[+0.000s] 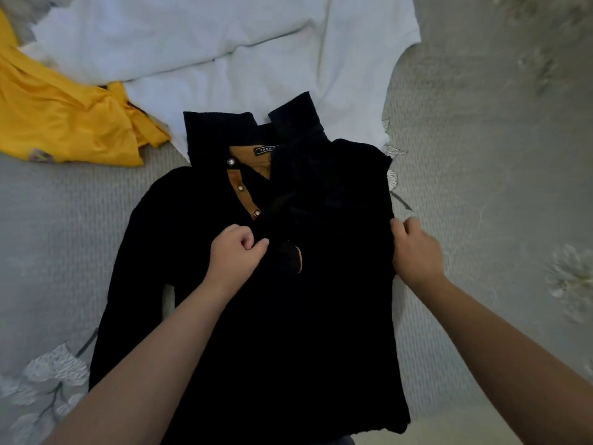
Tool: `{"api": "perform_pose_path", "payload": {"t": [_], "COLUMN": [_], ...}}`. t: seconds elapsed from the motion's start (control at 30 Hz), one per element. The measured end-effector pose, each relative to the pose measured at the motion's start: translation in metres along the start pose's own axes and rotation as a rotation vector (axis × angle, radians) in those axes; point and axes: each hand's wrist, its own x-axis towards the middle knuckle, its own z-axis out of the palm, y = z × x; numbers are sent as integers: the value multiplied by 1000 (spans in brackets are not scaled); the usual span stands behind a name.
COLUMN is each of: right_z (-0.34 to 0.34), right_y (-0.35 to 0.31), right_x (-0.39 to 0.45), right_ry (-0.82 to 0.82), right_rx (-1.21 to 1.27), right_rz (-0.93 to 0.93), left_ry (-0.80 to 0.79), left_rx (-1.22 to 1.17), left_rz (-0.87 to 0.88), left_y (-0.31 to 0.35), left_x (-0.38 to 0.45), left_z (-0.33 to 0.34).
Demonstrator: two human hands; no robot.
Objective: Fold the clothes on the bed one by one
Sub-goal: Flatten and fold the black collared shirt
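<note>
Yellow cloth [61,123] is lying crumpled at the far left of the bed [481,155], with a white garment [224,49] spread beside it across the top. Below these, at the centre, a black sweater [256,316] is being laid out face up, its collar [221,130] overlapping the white garment and its tan placket [245,194] showing. One sleeve appears to be folded in across the chest, its tan-lined cuff [293,255] resting near the middle.

The left hand [236,255] is being held over the chest just beside that cuff, its grip curled; whether fabric is being pinched there cannot be told. The right hand [415,248] is being placed at the sweater's right edge, fingers bent against the fabric; a firm hold cannot be confirmed.

For the step in hand, judged to be squaring the folded-in side, the edge is best being drawn taut and straight while the cuff is being pinned flat, so that no ridge is being trapped beneath. The opposite side should then be brought in to match, keeping the collar centred.
</note>
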Motion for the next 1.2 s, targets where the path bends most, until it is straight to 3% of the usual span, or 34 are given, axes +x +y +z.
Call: {"api": "perform_pose_path", "payload": {"t": [0.1,0.17,0.27,0.37,0.4,0.47,0.57,0.7,0.77,0.87,1.03,1.1,1.2], "right_z": [12,13,1,-16,-18,-23,-24,-33,-37,-39,-34,-31,-19], "right_y": [30,38,34,21,16,8,0,1,8,18,14,8,-8], "right_x": [-16,-17,1,34,46,72,103,115,117,122,122,111,72], "right_ry": [-283,-347,-180,87,96,-39,-223,-48,11,-34,41,99,177], "right_rx": [-135,-142,-8,163,152,86,-112,-151,-122,-110,34,103,202], "right_rz": [51,74,56,-115,-180,-251,-250,-27,86,218,289,222,-114], "left_ry": [-137,-172,-256,-310,-278,-249,-419,-609,-577,-426,-161,-65,16], "left_rx": [-156,-131,108,277,255,113,-222,-263,-33,344,621,636,736], "left_rz": [-117,-193,-258,-275,-283,-326,-371,-341,-272,-124,-35,-105,-149], "left_y": [0,-6,-18,-18,-16,-10,2,3,-2,-7,2,3,-4], "left_x": [1,2,3,-3,-5,-6,-7,-2,4,20,44,45,34], "left_z": [5,6,0,-4,-4,-7,-23,-58,-73,-81,-67,-58,-46]}}
